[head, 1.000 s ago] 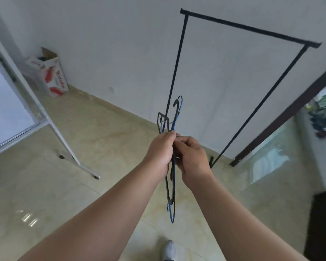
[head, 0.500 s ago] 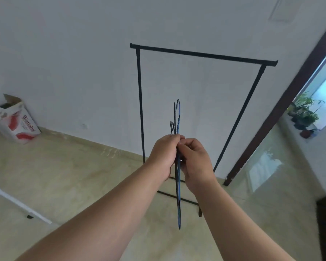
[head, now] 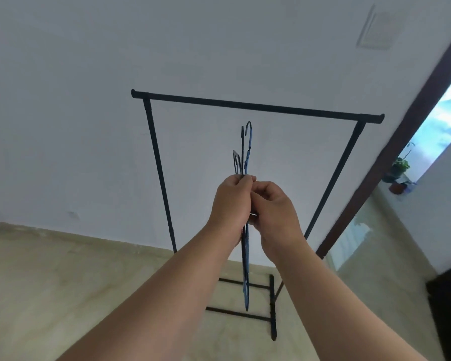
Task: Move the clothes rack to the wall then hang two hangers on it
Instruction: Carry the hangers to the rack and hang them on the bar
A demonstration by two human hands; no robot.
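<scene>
- The hangers [head: 246, 157] are thin, dark and blue; they are held up edge-on in the middle, in front of the clothes rack [head: 255, 105]; their hooks point up, just under the top bar; I cannot tell how many there are.
- The clothes rack is black and stands far from us, by the white wall [head: 89, 74]; its feet are on the pale floor [head: 50, 282]; nothing hangs on it yet.
- So the rack part looks done, I think; the step now is getting one hanger loose from the bunch; next, a hook has to go up and over the top bar, then another one.
- The left hand [head: 231, 204] is curled tight round the hangers; the right hand [head: 274, 212] is curled too, its fingertips [head: 253, 190] pinching at the same bunch; the two hands touch.
- On the far right is a dark door frame [head: 391, 162], and a small plant [head: 400, 170] past it.
</scene>
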